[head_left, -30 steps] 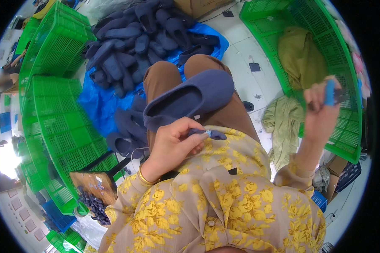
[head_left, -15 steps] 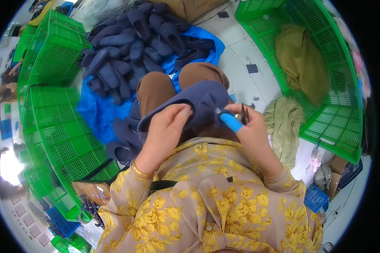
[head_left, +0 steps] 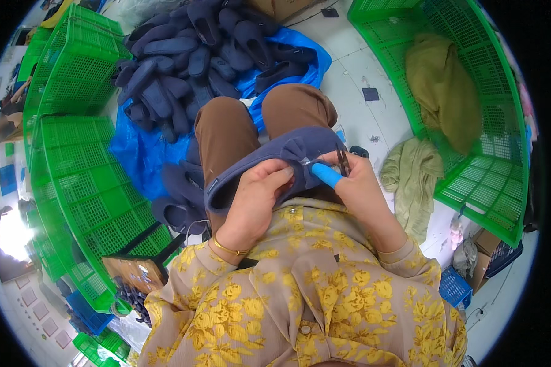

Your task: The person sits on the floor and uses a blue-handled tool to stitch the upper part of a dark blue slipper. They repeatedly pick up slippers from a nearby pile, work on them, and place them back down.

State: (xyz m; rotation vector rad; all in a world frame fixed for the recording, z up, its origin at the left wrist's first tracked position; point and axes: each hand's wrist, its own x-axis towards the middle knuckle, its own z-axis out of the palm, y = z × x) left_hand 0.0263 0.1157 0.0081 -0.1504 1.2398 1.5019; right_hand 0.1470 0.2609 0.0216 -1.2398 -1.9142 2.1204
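A navy fabric slipper [head_left: 326, 140] lies crosswise on my lap, its opening toward the left and its toe toward the right. A fabric bow [head_left: 292, 150] with a small shiny spot sits on its upper. My left hand [head_left: 255, 199] is closed on the slipper's near edge, thumb and finger pinched beside the bow. My right hand [head_left: 360, 188], with blue tape round its thumb, pinches the bow's right side. Dark pointed thread snips [head_left: 343, 161] stick up from the right hand's fingers, their handles mostly hidden.
Beyond my knees, a heap of navy slippers [head_left: 196, 61] lies on a blue plastic sheet [head_left: 144, 165]. Green crates [head_left: 73, 177] line the left. Another green crate [head_left: 404, 79] holds an olive cloth [head_left: 444, 92]; a paler cloth [head_left: 413, 177] lies beside it.
The slipper has come down lower over my thighs and lies flatter. My left hand has shifted right and nearer the bow, while the right hand stays pinched there.
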